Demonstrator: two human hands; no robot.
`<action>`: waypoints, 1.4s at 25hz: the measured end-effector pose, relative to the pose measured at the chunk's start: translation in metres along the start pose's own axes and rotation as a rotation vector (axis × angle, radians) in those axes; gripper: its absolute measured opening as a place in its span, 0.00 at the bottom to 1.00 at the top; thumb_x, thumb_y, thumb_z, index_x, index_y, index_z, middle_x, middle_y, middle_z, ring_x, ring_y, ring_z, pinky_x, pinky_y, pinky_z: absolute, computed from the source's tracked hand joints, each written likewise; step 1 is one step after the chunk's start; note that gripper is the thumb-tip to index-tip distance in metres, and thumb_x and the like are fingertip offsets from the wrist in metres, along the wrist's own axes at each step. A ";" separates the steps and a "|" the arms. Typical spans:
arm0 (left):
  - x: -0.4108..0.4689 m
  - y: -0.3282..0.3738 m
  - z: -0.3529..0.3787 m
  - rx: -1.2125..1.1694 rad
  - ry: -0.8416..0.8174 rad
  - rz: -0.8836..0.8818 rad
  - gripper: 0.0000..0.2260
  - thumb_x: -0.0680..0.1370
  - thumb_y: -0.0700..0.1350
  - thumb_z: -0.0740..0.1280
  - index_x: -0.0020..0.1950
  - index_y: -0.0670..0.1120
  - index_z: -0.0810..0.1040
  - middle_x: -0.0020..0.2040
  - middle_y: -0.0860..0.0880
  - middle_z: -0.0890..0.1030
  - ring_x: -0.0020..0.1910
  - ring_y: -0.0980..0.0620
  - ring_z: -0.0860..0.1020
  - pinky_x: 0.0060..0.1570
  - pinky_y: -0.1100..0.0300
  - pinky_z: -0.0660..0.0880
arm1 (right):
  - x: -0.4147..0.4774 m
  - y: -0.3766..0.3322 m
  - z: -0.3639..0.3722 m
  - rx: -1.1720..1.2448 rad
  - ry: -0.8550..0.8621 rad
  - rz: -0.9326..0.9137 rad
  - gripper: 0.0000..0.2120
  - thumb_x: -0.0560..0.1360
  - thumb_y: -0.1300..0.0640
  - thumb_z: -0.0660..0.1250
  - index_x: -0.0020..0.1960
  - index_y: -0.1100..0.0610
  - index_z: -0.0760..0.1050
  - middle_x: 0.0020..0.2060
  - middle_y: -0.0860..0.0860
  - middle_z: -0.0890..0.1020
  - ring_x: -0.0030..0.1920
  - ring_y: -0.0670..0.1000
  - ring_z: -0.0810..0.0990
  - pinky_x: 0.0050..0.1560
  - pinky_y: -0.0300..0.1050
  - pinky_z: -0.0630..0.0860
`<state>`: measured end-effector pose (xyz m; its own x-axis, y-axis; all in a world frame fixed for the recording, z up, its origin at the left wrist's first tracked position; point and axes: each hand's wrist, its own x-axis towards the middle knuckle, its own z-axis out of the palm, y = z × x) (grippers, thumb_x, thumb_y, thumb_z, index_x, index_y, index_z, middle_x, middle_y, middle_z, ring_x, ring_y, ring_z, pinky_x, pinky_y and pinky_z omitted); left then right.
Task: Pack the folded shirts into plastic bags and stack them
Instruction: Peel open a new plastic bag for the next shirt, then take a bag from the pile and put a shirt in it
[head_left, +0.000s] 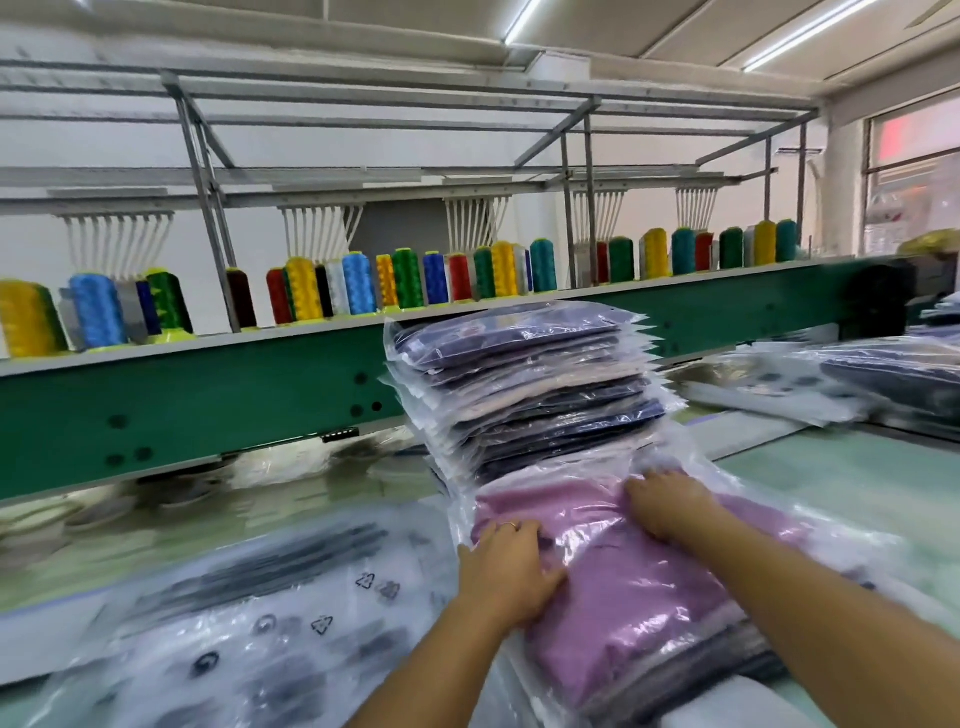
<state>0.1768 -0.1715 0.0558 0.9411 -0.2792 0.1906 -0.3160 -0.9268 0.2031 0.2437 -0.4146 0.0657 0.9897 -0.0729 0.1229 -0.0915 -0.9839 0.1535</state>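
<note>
Left hand (506, 569): palm down, fingers loosely spread, pressing on the left edge of the bagged pink shirt (623, 587); nothing clasped. Right hand (670, 506): palm down, fingers straight, pressing on the far end of the same bag, apart from the other hand.

Green machine beam (208, 395): spanning the full width behind the table (831, 467). Table: pale green top, carrying all the piles.

Tall stack (524, 384) of bagged dark shirts: upright at table centre, bag edges fanned out to the right, base just behind the bagged pink shirt.

Loose plastic bags (234, 623): spread flat at near left, printed with recycling marks; blurred.

Bagged pink shirt: lying flat at near centre, on top of a low pile (727, 670) of dark bagged shirts, far end against the tall stack.

Second pile (883, 374) of bagged dark shirts: at far right of table, well apart from the hands.

Thread spools (358, 283): standing in a row along the top of the beam, mixed colours.

Ring (511, 526): on one left-hand finger.
</note>
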 end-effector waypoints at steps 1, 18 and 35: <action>-0.006 -0.007 -0.008 0.035 0.060 0.007 0.22 0.79 0.62 0.62 0.68 0.53 0.71 0.70 0.51 0.74 0.72 0.46 0.68 0.68 0.42 0.67 | -0.005 -0.016 -0.013 -0.035 0.057 0.008 0.19 0.81 0.51 0.60 0.71 0.51 0.71 0.70 0.55 0.74 0.70 0.59 0.73 0.67 0.56 0.72; -0.173 -0.228 -0.081 -0.058 0.163 -0.587 0.20 0.74 0.60 0.67 0.60 0.50 0.73 0.62 0.50 0.78 0.60 0.46 0.77 0.56 0.52 0.75 | -0.136 -0.374 -0.072 1.119 -0.074 -0.641 0.24 0.68 0.72 0.63 0.29 0.51 0.53 0.26 0.48 0.55 0.31 0.49 0.54 0.34 0.46 0.52; -0.209 -0.296 -0.037 -0.385 0.593 -0.654 0.12 0.78 0.56 0.70 0.41 0.52 0.72 0.36 0.58 0.79 0.38 0.54 0.77 0.36 0.57 0.69 | -0.141 -0.370 -0.021 1.036 -0.136 -0.303 0.15 0.76 0.50 0.66 0.62 0.50 0.71 0.53 0.56 0.80 0.52 0.57 0.81 0.54 0.53 0.79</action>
<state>0.0687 0.1706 -0.0084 0.7646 0.5341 0.3607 0.1327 -0.6781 0.7229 0.1353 -0.0372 0.0118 0.9653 0.2413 0.1000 0.2325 -0.6189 -0.7503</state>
